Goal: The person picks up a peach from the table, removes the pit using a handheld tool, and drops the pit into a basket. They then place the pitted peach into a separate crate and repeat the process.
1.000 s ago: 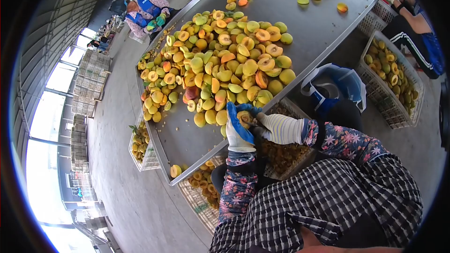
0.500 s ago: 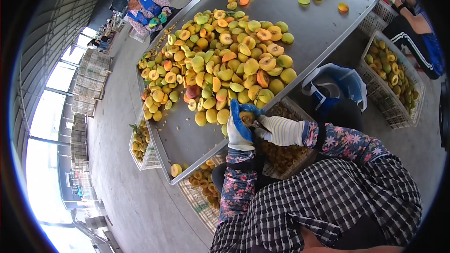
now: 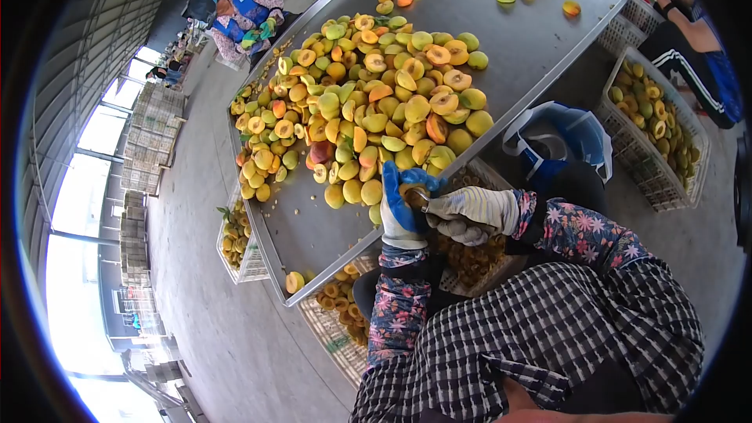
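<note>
My left hand [image 3: 403,207], in a blue and white glove, is closed around a halved fruit [image 3: 414,197] at the table's near edge. My right hand [image 3: 470,213], in a striped, soiled glove, is closed on a small metal tool [image 3: 424,205] whose tip touches the fruit. Behind my hands a big heap of yellow, green and orange fruit [image 3: 368,102], many of them halved, lies on the metal table [image 3: 313,227]. A crate of brownish fruit pieces [image 3: 474,262] sits below my hands, partly hidden by them.
A blue and white bag [image 3: 568,141] hangs right of the table, beside a crate of fruit [image 3: 658,125]. More crates stand under the near edge [image 3: 341,313] and at left [image 3: 235,243]. One person [image 3: 247,23] sits across the table, another [image 3: 697,47] at far right.
My right hand has turned and shifted slightly left against the fruit, and the metal tool now shows at its fingertips. My left hand stays nearly in place.
</note>
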A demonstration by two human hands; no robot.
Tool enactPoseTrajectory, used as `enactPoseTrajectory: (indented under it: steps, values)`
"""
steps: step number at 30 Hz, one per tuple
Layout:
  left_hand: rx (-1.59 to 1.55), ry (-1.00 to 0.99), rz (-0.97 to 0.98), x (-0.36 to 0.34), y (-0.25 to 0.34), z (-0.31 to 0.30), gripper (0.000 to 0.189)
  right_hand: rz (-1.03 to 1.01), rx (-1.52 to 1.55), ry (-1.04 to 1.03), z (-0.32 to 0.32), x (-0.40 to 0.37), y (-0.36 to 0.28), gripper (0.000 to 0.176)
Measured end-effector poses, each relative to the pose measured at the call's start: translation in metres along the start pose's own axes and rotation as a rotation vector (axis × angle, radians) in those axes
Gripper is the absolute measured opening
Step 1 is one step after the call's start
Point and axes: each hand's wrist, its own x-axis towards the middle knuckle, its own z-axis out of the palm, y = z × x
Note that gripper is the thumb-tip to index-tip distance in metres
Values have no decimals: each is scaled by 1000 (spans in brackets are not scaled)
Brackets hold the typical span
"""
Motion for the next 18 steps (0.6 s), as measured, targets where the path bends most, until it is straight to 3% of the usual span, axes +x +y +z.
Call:
enactPoseTrajectory:
  steps: [2, 5, 8, 12, 13, 15, 16, 18]
  values:
    - [43, 6, -72, -1, 4, 5, 51, 5, -40, 44, -3, 0, 0, 36]
    - [400, -58, 110, -1, -1, 2, 52, 3, -186, 102, -7, -5, 2, 38]
    - [394, 68, -39, 2, -9, -4, 54, 37, -407, 160, -4, -17, 0, 37]
    - [502, 45, 56, -15, -1, -13, 45, 97, -834, 213, -14, -24, 5, 41]
    - [528, 52, 83, -18, 2, -18, 41, -459, -1383, 155, -55, -6, 34, 41]
    - [627, 165, 47, -28, 21, -50, 38, 137, -1716, 192, -21, -27, 13, 42]
    - [801, 259, 221, -42, 31, -56, 36, 416, -1752, 252, -8, -29, 8, 40]
    - [816, 346, 242, -69, 60, -81, 34, 454, -1768, 257, -14, -29, 16, 43]
